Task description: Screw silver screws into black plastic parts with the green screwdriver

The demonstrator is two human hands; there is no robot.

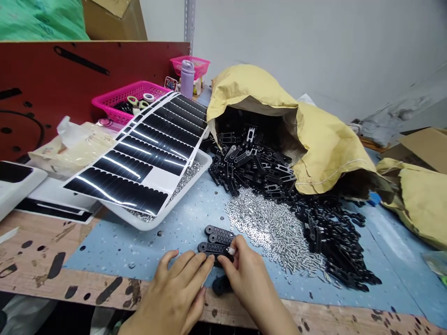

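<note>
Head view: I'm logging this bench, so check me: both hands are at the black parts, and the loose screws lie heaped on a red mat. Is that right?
The mat is blue, not red, as the head view shows. The loose screws do lie heaped on it, and the left hand and right hand are at the black parts.

We get bright, soft light — white glare streaks the glossy black sticker sheets [159, 148], and shadow fills the open yellow paper sack [249, 83]. The rounded black plastic links [211, 248] look fairly crisp; translucent plastic wrapping [387, 118] far right smears.
</note>
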